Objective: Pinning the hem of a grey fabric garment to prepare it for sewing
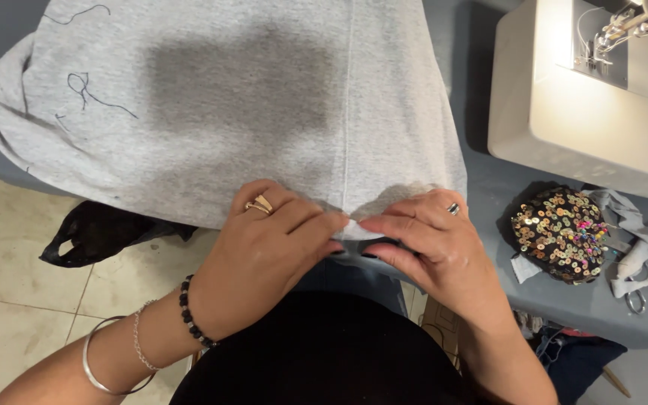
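A light grey knit fabric (226, 97) lies spread over the blue-grey table, with a vertical seam running down to its near edge. My left hand (271, 247), wearing a gold ring and bracelets at the wrist, pinches the near edge of the fabric just left of the seam. My right hand (433, 247), with a ring, pinches the same edge just right of it. The fingertips of both hands nearly meet at the seam. Loose dark threads lie on the fabric at the upper left.
A cream sewing machine (594, 105) stands at the right rear with its lamp lit. A sequinned pincushion (560, 232) and scissors (639, 289) with grey scraps lie to the right. A black bag (95, 232) lies on the tiled floor at left.
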